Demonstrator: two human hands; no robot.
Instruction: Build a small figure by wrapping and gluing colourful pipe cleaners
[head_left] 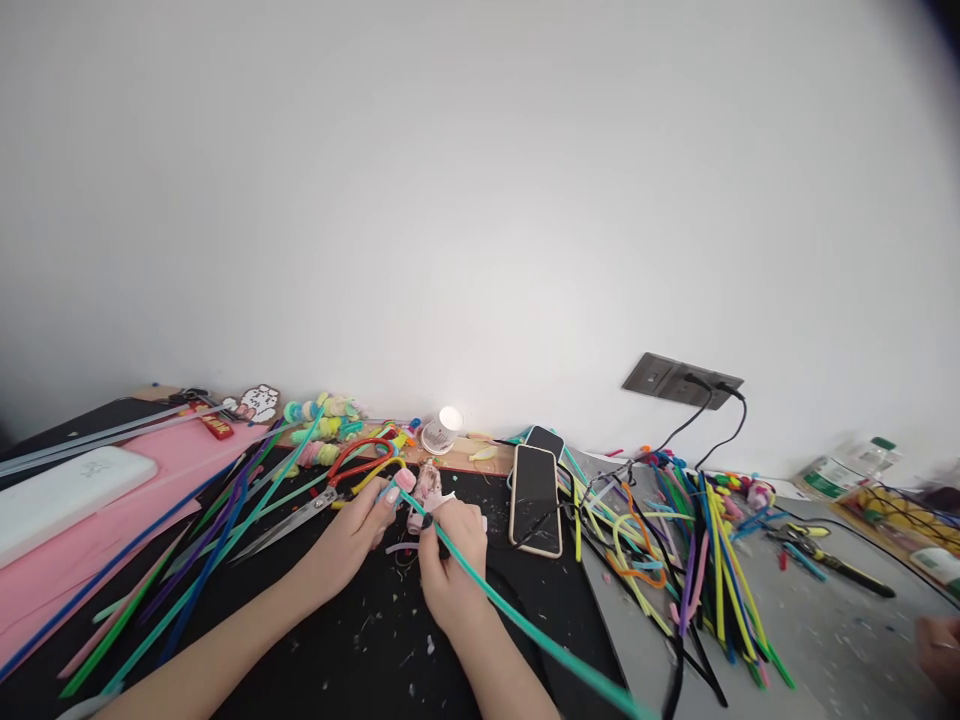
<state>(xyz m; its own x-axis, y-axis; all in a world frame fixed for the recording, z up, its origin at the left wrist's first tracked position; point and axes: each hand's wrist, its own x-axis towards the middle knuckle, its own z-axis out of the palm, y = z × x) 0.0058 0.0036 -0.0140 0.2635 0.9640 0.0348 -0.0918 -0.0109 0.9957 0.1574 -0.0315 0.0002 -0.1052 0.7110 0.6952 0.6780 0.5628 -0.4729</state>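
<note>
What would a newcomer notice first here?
Probably the teal fuzzy stem, running from the two hands, left and right, toward the lower right. Next, the scissors beside the left hand and the colorful stem bundle on the gray surface at right.

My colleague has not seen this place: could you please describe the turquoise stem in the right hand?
Below the white wall, find the black surface. Over it, the right hand grips a long turquoise stem, slanting toward the bottom edge. Unlike the turquoise stems at left, it is held.
</note>
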